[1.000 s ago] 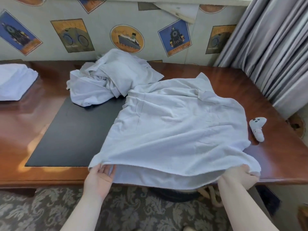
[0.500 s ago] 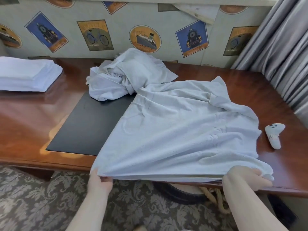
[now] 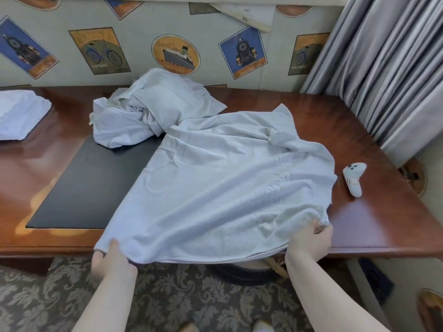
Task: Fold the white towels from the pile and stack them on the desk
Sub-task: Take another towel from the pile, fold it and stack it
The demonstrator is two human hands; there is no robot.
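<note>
Risk: uneven fold or slip off desk [image 3: 359, 144] edge if far end stays bunched w/ wrinkles near pile [image 3: 153, 109]. Spread towel [image 3: 227, 183]: white, creased, lying flat over desk pad [image 3: 91, 183], near hem overhanging front edge. Left hand [image 3: 112, 259] pinching near-left corner; right hand [image 3: 309, 240] gripping near-right corner. Folded stack [image 3: 21, 113] at far left.

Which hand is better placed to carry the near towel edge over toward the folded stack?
Left, probably. The left hand pinches the spread towel's near corner, on the folded stack's side. The right hand grips the opposite corner, by the controller.
</note>
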